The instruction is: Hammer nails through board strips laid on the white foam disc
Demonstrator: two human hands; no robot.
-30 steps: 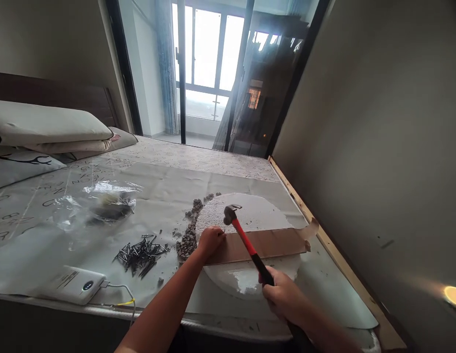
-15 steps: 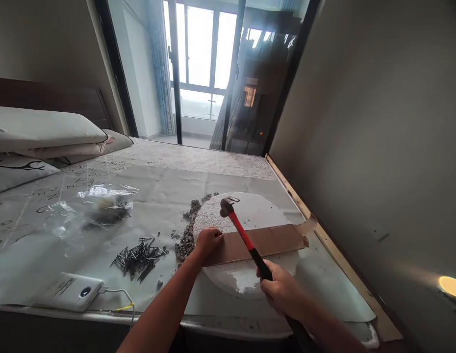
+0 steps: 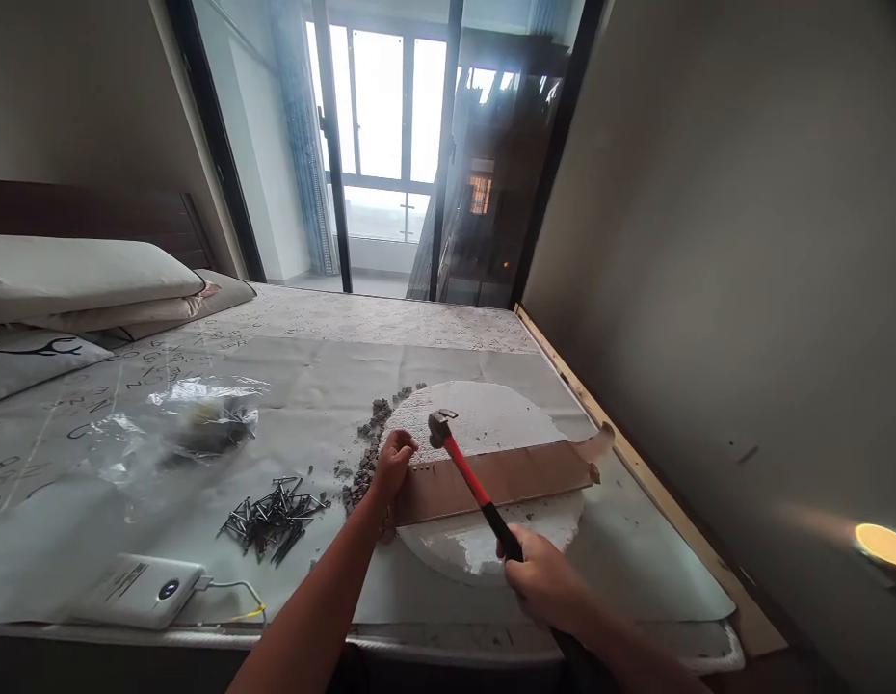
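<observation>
Head camera looks down and forward, and lowest in the frame we have the right hand [image 3: 545,583], fist wrapped tight around the black grip of a hammer [image 3: 468,479]. Its red shaft climbs up and left across the picture, the steel head hanging just above the left end of a brown board [image 3: 498,477]. Beside that head sits the left hand [image 3: 394,455], fingers pinched together at the board's end; we think there's a nail between them, but it's too small to make out. The board lies flat across a round white foam slab [image 3: 491,419], just right of centre. Along the slab's left rim runs a heap of grey rubble [image 3: 368,453]. Further left, a dark pile of nails [image 3: 271,511] is scattered on the grey sheet [image 3: 325,386] covering the bed. At lower left a white power bank [image 3: 141,590] rests with its cable trailing. Beyond the nails, a crumpled clear plastic bag [image 3: 195,424]. Pillows [image 3: 79,280] are stacked at far left, and a glass door [image 3: 380,145] glows at the top.
</observation>
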